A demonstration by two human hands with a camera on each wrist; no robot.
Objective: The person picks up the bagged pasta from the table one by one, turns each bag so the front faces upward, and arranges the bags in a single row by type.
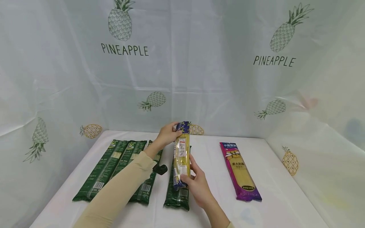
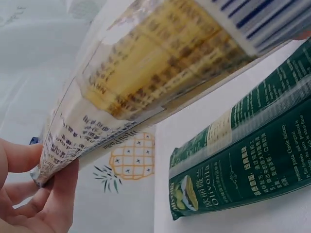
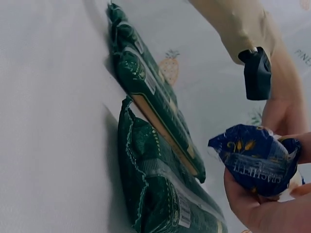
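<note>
Pineapple-printed sheeting point(image 1: 214, 79) faces you while your left hand point(image 1: 167, 135) and right hand point(image 1: 199, 186) pinch the spaghetti packet point(image 1: 182, 150) near opposite ends, sensible holds for something probably stiff, slick and breakable.

The spaghetti pack point(image 1: 182, 148) I held was thin plastic film, clear and glossy along its middle, shiny and crinkled at its ends. The green packs point(image 1: 98, 177) were slick plastic with rough, crimped edges; the purple pack point(image 1: 240, 171) looked glossy too. My sleeve point(image 1: 122, 186) was matt cloth, the backdrop point(image 1: 199, 79) creased, faintly sheeny sheeting, the table cover point(image 1: 208, 145) smooth and matt.
</note>
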